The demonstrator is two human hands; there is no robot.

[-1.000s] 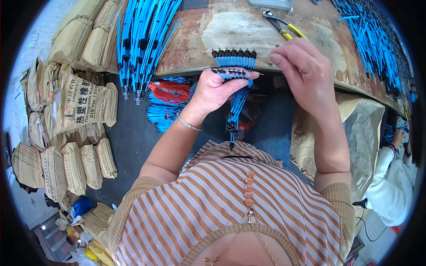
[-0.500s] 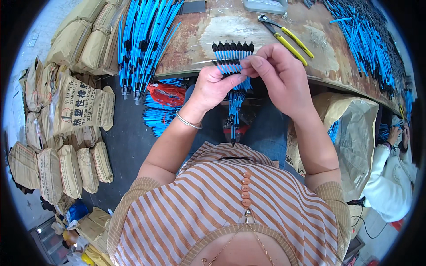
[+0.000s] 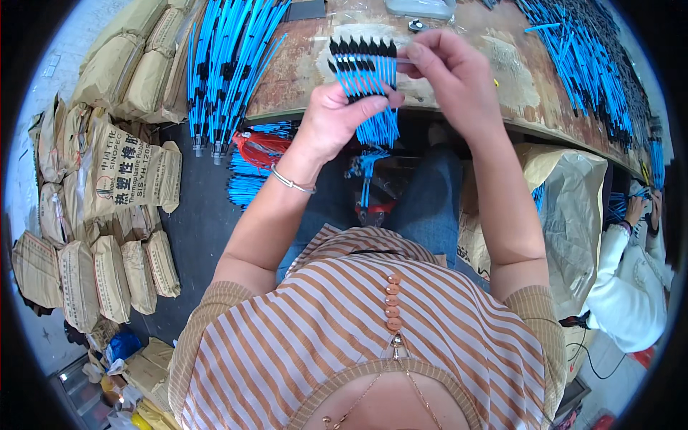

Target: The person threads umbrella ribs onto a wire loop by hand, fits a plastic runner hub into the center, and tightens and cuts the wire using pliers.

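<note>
A row of thin blue sticks with black tips (image 3: pixel 362 49) is held up over the near edge of the table. My left hand (image 3: pixel 330 118) is closed around the bundle from the left, its thumb lying across the sticks. The lower ends of the bundle (image 3: pixel 378 127) hang below the thumb. At the right end of the row my right hand (image 3: pixel 459 75) is closed in a pinch, thumb against forefinger. A thin, pale, clear-looking strip (image 3: pixel 403 65) runs from those fingertips to the sticks; its exact kind cannot be made out.
Beyond lies a worn wooden table (image 3: pixel 301 72). The pliers (image 3: pixel 416 26) are mostly behind my right hand. Blue stick heaps lie left (image 3: pixel 228 79) and right (image 3: pixel 580 79). Paper sacks (image 3: pixel 136 168) are stacked at left; a lined open sack (image 3: pixel 566 215) stands right, near another person's sleeve (image 3: pixel 623 287).
Both hands and the bundle have moved up and away from my body, over the table edge. More of the bundle's length shows. My right hand now covers most of the pliers.
</note>
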